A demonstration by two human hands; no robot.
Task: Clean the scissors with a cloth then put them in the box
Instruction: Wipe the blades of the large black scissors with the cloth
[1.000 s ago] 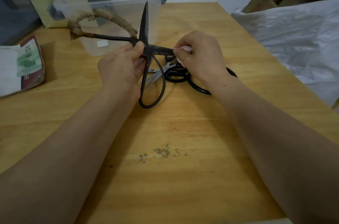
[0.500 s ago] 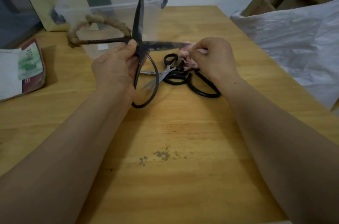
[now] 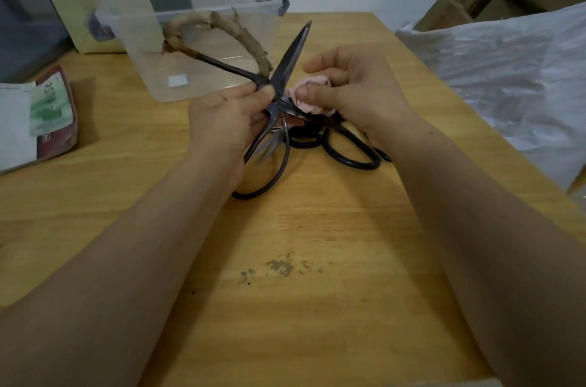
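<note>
Stains (image 3: 280, 266) dot the near table (image 3: 317, 323). Past them, the left hand (image 3: 228, 123) grips the open scissors (image 3: 291, 57) at the pivot, held clear of the table. The right hand (image 3: 355, 88) pinches the pink cloth (image 3: 309, 91) round the lower blade. The cloth has slid from that blade's tip back toward the pivot, and the scissors have tilted rightward, so wiping looks unfinished. Other scissors (image 3: 345, 148) lie beneath, and the box (image 3: 142, 63) stands behind.
</note>
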